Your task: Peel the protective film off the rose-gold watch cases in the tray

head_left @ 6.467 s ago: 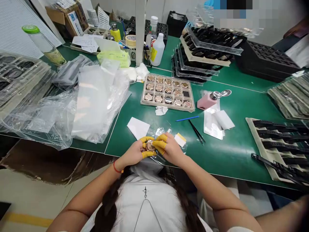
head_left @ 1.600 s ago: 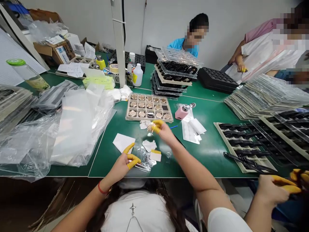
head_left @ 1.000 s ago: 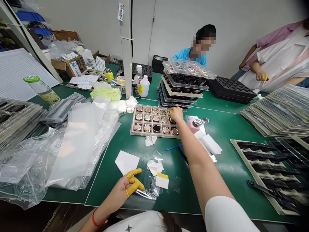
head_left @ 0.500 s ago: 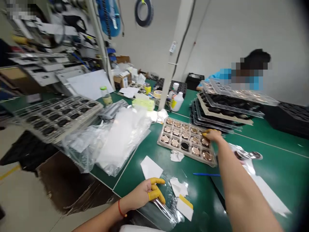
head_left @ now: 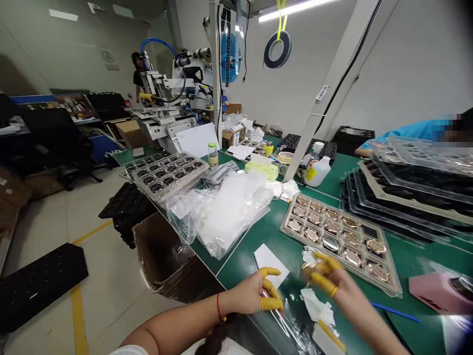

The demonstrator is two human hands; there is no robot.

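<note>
My right hand (head_left: 330,278), with yellow finger cots, is closed on a rose-gold round case (head_left: 307,271), blurred by motion. It is just in front of a clear tray (head_left: 395,283) whose pockets hold several rose-gold round cases (head_left: 353,257). One pocket (head_left: 369,231) at the right shows dark and bare. My left hand (head_left: 268,291), also in yellow cots, hangs low with curled fingers around something I cannot make out. Beside it lie a white sheet (head_left: 271,264), crumpled white paper (head_left: 318,305) and clear plastic film (head_left: 291,330).
Stacked trays (head_left: 391,207) rise at the right, with a person's blue sleeve (head_left: 410,129) behind. Plastic bags (head_left: 225,212) and another tray stack (head_left: 170,175) lie left. A white bottle (head_left: 318,171) and slanted post (head_left: 325,98) stand behind; a pink container (head_left: 430,291) sits right.
My right hand has drawn back from the tray toward me with a rose-gold case, leaving a dark pocket. The view has turned left; my left hand keeps nearly the same pose.
</note>
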